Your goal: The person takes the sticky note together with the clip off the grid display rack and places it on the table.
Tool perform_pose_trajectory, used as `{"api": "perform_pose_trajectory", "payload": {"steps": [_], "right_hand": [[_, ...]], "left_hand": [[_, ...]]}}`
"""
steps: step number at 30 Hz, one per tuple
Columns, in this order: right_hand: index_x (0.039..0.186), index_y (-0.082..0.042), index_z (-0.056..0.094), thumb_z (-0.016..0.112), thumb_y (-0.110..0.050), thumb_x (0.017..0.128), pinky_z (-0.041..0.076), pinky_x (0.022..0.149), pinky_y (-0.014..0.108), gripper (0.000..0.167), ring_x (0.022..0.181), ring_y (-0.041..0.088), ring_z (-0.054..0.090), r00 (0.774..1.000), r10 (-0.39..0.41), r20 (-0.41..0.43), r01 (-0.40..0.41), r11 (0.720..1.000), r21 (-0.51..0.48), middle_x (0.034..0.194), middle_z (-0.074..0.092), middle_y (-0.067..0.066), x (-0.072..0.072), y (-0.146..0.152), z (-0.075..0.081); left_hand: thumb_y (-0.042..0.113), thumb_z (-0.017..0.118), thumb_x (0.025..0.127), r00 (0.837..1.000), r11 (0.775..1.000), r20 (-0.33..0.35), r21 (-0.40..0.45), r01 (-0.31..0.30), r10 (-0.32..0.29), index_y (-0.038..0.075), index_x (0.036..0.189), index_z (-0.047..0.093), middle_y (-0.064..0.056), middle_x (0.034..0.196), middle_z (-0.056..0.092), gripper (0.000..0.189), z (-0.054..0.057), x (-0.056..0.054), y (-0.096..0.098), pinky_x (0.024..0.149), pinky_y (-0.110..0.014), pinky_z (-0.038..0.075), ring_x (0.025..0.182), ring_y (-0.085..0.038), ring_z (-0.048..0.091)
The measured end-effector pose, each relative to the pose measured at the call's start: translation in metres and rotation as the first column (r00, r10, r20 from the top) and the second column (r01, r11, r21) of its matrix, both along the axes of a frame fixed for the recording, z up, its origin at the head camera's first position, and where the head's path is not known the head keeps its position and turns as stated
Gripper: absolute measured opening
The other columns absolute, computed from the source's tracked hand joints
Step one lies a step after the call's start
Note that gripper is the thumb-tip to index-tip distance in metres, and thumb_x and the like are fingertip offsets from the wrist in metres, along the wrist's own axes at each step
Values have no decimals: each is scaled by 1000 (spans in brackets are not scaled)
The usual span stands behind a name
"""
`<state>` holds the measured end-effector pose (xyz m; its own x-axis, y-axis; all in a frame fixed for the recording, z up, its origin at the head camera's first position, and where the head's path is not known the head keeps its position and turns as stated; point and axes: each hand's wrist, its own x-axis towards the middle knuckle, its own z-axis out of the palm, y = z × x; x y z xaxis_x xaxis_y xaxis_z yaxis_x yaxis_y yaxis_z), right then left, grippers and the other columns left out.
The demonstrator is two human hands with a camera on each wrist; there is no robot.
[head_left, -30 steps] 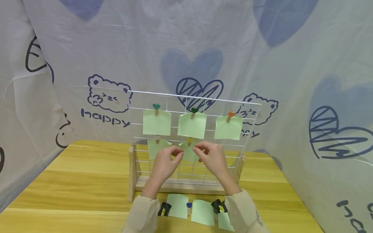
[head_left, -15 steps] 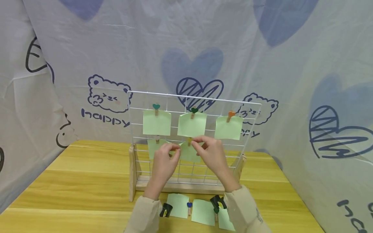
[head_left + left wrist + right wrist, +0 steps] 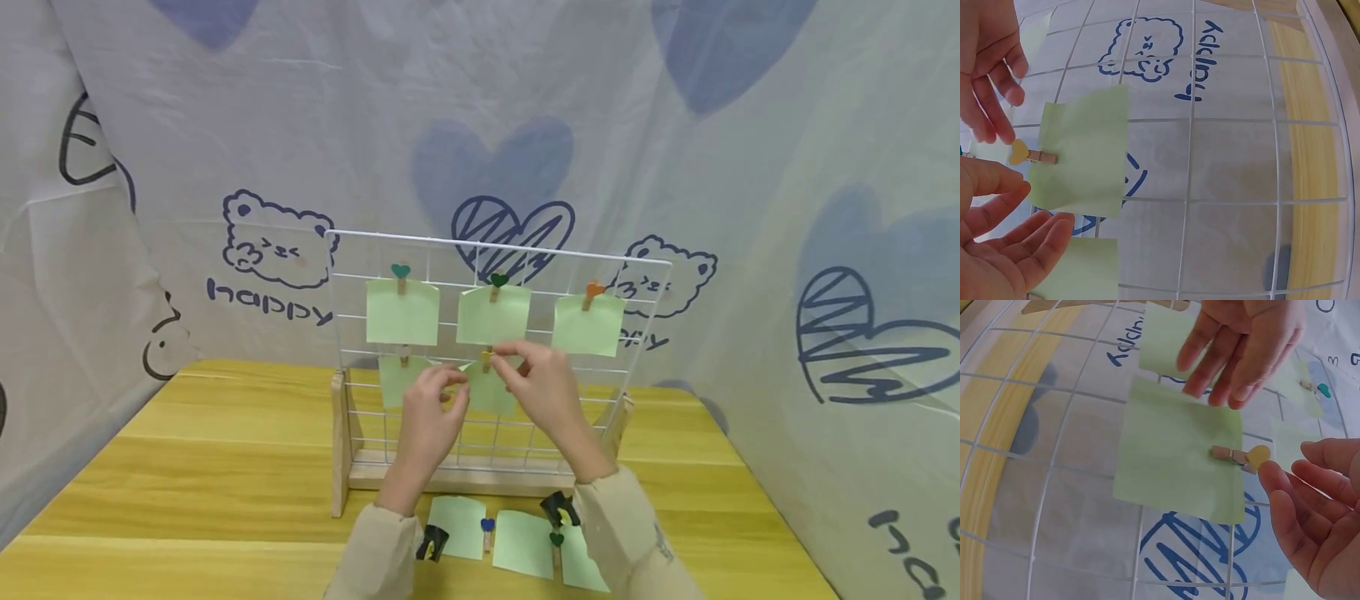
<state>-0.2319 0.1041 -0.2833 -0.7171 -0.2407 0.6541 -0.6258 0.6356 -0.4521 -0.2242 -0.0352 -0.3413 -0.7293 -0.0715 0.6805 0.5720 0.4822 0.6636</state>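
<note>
A green paper note [image 3: 1172, 444] hangs on the white wire grid [image 3: 525, 246], held by a wooden clothespin with a yellow heart [image 3: 1258, 455]. My right hand [image 3: 543, 387] is at this clothespin, one fingertip at the heart's edge, the fingers loosely bent. At the note's upper left corner is my left hand [image 3: 431, 408], its fingers relaxed and nothing seen gripped between them. Both hands appear in the left wrist view, my right hand [image 3: 991, 69] above and my left hand [image 3: 1004, 237] below. To the left hangs another clipped note [image 3: 393, 383], partly hidden by my left hand.
Along the grid's upper row hang a left note [image 3: 402, 315], a middle note [image 3: 491, 318] and a right note [image 3: 588, 329]. A wooden base [image 3: 457, 480] bears the grid. On the table [image 3: 187, 483] lie more notes, with a blue-heart clothespin [image 3: 487, 533] and a green-heart clothespin [image 3: 557, 546].
My right hand has risen slightly to the yellow-heart clothespin. My left hand has drifted back a little from the middle note's corner. The hanging notes keep their places.
</note>
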Motion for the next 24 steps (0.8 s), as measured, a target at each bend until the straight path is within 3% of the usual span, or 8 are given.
{"api": "perform_pose_trajectory", "payload": {"steps": [9, 24], "right_hand": [[91, -2, 68, 65, -9, 81, 34, 37, 20, 13, 41, 6, 39, 999, -24, -22, 25, 998, 49, 84, 67, 8, -8, -1, -3], [93, -2, 68, 65, -11, 80, 32, 37, 19, 16, 40, 5, 40, 995, -63, -78, 73, 987, 142, 85, 67, 10, -14, -6, -2]], "left_hand": [[-3, 61, 79, 1000, 1000, -1, 4, -6, 6, -5, 82, 63, -18, 98, 60, 4, 1, -1, 0, 60, -27, 51, 74, -23, 60], [-8, 60, 77, 1000, 1000, -4, -20, -12, 12, -5, 83, 64, -17, 98, 59, 8, -1, -2, 0, 60, -27, 51, 74, -23, 59]]}}
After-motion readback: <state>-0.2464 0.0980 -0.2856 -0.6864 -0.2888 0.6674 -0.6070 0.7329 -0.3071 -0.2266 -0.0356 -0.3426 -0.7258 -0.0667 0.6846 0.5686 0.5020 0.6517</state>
